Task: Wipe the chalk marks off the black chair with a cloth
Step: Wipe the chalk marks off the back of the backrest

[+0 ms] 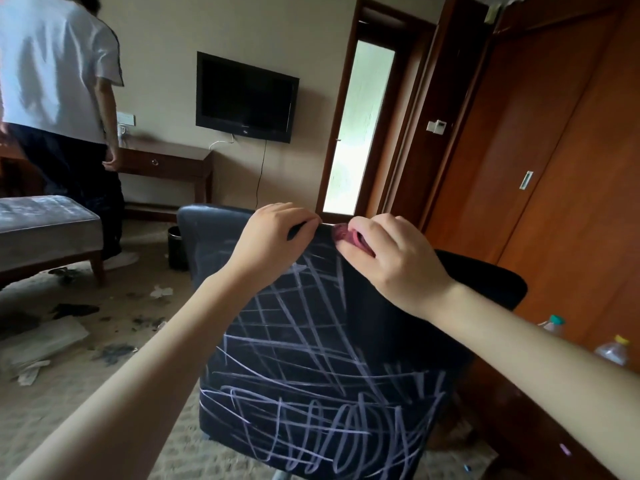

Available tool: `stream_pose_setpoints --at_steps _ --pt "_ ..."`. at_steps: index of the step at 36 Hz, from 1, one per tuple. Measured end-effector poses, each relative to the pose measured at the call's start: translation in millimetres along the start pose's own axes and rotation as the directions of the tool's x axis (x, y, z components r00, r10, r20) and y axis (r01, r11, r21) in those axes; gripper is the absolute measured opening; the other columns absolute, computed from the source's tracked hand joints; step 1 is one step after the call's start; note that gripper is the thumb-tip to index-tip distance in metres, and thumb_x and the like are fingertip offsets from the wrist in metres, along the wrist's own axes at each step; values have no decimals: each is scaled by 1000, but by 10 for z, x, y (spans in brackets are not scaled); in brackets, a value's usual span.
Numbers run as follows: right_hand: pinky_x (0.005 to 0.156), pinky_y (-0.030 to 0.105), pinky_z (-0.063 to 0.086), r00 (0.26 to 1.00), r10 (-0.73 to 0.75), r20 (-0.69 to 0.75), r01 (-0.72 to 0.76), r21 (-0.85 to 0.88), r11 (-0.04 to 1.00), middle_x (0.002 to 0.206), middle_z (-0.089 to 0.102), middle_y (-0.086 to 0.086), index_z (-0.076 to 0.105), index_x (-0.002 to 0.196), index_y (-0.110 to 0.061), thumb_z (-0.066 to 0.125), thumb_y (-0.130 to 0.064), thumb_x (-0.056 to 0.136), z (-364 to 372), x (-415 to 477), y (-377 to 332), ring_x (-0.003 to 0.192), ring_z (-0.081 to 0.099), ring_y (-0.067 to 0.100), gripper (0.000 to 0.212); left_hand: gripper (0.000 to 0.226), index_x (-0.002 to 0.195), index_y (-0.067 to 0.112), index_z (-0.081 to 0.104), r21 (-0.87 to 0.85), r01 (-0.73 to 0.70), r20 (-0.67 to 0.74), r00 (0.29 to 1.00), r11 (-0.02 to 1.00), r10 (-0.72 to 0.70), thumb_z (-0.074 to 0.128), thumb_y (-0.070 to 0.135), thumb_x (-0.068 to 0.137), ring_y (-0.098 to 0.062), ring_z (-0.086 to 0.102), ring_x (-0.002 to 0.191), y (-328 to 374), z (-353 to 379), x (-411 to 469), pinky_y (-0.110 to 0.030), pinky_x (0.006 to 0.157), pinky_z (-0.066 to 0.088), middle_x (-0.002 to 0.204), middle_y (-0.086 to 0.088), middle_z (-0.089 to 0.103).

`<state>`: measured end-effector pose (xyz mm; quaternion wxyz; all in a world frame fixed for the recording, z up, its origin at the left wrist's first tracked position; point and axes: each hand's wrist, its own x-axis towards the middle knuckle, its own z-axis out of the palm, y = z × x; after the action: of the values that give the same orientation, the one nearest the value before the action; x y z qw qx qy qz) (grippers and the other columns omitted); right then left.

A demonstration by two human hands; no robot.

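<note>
The black chair (298,344) stands in front of me with its back toward the camera, covered in white chalk marks (311,382). My left hand (273,237) grips the top edge of the chair back, fingers curled over it. My right hand (391,261) is just to the right, at the same top edge, holding a bunched dark red cloth (349,237) that shows between its thumb and fingers.
A person in a white shirt (55,64) stands at the far left by a wooden desk (166,161). A grey bench (45,230), a black bin (176,247), littered carpet (69,341), plastic bottles (613,351) and wooden wardrobe doors (554,168) surround the chair.
</note>
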<state>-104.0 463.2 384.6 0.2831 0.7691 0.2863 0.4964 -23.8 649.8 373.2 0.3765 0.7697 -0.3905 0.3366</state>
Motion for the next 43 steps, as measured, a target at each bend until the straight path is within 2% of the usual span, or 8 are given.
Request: stream_pose_setpoints --at_steps 6,10,15,23,30,35,39,43 --pt "70 36 51 1000 -5 -29 4 -33 999 103 67 18 71 99 -3 54 0 94 64 -65 -73 84 55 28 18 19 99 8 74 3 -20 -25 999 1000 20 56 13 94 -6 51 75 -16 48 -3 -7 73 30 82 4 65" --pt "72 35 51 998 -60 -22 60 -3 998 102 67 17 72 94 -2 56 -1 93 111 -109 -125 84 58 28 16 19 99 9 74 4 -15 -29 999 1000 15 56 13 94 8 45 70 -18 49 3 -4 70 27 79 14 53" --pt "79 33 45 975 -188 116 187 16 982 108 62 15 71 93 -7 55 -6 94 408 -630 -336 88 54 25 17 20 101 9 73 -1 -29 -19 999 1000 29 56 13 94 1 46 73 -23 37 2 -5 72 28 80 14 53" --pt "61 31 48 965 -171 198 147 128 981 85 65 9 64 69 -11 45 1 95 561 -1070 -620 66 55 21 35 22 109 14 72 -3 -39 49 998 999 39 54 18 95 -2 52 86 -59 -29 33 -2 75 32 91 14 58" --pt "72 31 50 993 -63 102 37 242 970 98 60 15 59 111 -8 50 0 91 178 -619 -382 83 52 23 24 29 112 18 70 96 67 24 997 993 -70 58 35 92 -18 57 102 -460 -320 -78 -36 90 45 108 2 68" --pt "72 34 51 998 29 -52 -21 158 987 96 65 19 69 107 1 56 -2 94 6 -44 -71 85 54 27 19 27 114 17 68 76 115 26 993 990 -117 59 31 93 -18 55 108 -517 -306 -96 -23 93 29 115 2 66" --pt "76 38 50 999 10 -47 -6 75 997 101 63 19 65 113 0 59 1 91 106 75 -46 89 56 30 24 24 114 17 69 58 144 6 989 988 -144 60 26 93 -19 49 108 -504 -304 -102 -32 92 37 114 3 65" --pt "78 36 49 997 5 -73 -1 66 998 105 59 17 61 116 0 61 -1 90 242 36 -62 91 54 28 25 23 112 20 69 34 153 3 988 988 -153 59 29 93 -19 51 108 -544 -281 -92 -29 94 33 113 4 65"
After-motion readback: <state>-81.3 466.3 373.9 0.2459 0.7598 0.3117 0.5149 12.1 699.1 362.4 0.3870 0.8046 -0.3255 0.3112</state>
